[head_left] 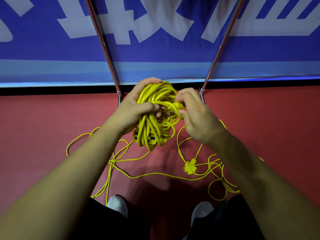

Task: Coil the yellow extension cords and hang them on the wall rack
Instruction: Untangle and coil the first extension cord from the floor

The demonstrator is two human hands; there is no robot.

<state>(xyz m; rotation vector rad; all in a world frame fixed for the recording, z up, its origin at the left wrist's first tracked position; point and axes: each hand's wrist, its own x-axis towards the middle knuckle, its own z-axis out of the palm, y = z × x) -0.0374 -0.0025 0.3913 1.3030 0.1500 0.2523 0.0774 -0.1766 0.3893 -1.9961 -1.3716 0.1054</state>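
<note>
My left hand [136, 105] grips a thick coil of yellow extension cord [156, 118] held upright in front of me, fingers wrapped over its top and thumb across its middle. My right hand [195, 115] pinches the cord's yellow plug end [178, 106], which crosses the coil's waist. A yellow socket block [136, 136] hangs at the coil's lower left. More thin yellow cord [155, 174] lies loose in tangled loops on the red floor below, with a multi-way yellow socket [189, 166] among them.
Two slanted metal poles [103, 47] [223, 38] of a rack stand against a blue banner wall with white lettering [164, 54]. The red floor [43, 127] spreads on both sides. My white shoes [117, 204] [201, 211] stand close to the loose loops.
</note>
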